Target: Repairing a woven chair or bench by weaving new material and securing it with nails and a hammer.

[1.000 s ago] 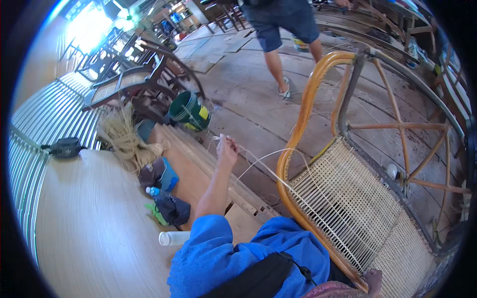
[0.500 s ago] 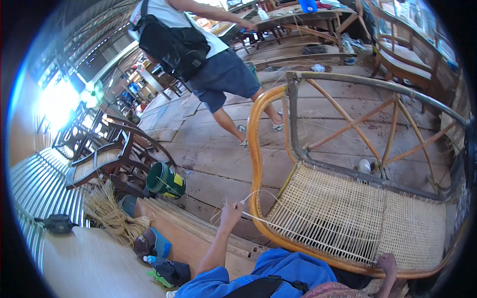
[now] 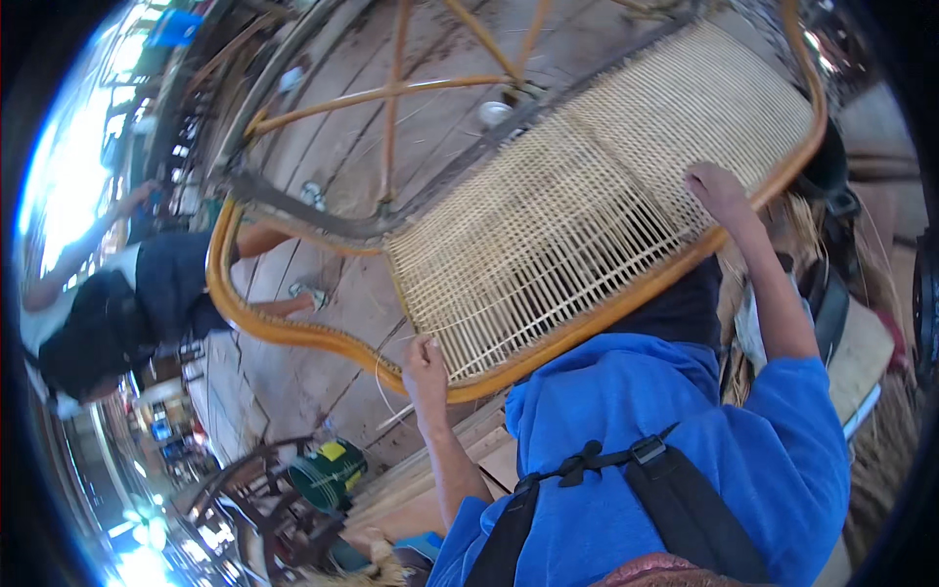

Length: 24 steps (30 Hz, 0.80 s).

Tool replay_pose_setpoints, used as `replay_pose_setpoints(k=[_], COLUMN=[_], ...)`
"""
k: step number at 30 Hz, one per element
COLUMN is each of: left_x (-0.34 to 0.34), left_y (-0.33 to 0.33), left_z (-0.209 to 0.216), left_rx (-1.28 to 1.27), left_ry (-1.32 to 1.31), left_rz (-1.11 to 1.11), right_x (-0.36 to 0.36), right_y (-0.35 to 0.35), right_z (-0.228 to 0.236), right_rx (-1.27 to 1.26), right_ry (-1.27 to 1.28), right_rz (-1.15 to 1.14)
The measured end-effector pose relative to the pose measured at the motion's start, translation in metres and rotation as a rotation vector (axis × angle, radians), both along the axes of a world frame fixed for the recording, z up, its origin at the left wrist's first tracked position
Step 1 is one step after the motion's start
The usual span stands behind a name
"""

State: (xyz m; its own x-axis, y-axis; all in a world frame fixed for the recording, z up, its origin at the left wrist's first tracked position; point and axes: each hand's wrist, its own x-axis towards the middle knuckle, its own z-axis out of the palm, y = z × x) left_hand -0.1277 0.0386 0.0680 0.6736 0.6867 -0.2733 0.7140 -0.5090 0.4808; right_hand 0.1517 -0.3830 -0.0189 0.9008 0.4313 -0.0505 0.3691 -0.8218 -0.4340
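A bench with a varnished cane frame [image 3: 328,338] and a woven cane seat [image 3: 577,210] lies across my front. The weave is open with wider gaps toward the near edge and close toward the far right. At the seat's near left corner, my left hand [image 3: 424,370] is closed on a thin pale cane strand [image 3: 395,419], whose loose part curls out below the fingers. My right hand [image 3: 719,194] is over the near right part of the seat, fingers curled in; whatever they hold, if anything, is hidden.
The bench's crossed-pole back [image 3: 391,90] rises on the far side. A person with a black backpack [image 3: 88,338] is at the left. A green bucket [image 3: 323,476] stands on the plank floor [image 3: 284,372] beside dark chairs [image 3: 245,514]. Bundled fibres [image 3: 885,489] are at the right.
The view has swung round, so the bench appears turned and closer. My right hand has come off the seat's near edge onto the weave; my left hand is now at the seat's corner.
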Motion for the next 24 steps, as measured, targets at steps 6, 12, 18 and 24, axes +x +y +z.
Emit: replay_pose_setpoints(k=[6, 12, 18, 24], left_x=[-0.031, -0.052, -0.026, -0.010], left_y=[0.032, 0.032, 0.036, 0.034], left_z=[-0.052, -0.072, -0.093, -0.092], left_rx=[0.399, 0.428, 0.247, -0.346], left_ry=[-0.085, 0.176, -0.311, -0.787], left_rz=[-0.286, -0.153, 0.177, 0.578], right_x=[0.001, 0.008, 0.022, 0.058], right_y=[0.027, 0.036, 0.037, 0.004], right_z=[-0.011, -0.024, 0.000, -0.035], right_rx=[0.085, -0.251, -0.272, -0.251], right_ry=[-0.057, -0.264, 0.226, 0.158], right_rz=[0.048, 0.256, 0.252, 0.273])
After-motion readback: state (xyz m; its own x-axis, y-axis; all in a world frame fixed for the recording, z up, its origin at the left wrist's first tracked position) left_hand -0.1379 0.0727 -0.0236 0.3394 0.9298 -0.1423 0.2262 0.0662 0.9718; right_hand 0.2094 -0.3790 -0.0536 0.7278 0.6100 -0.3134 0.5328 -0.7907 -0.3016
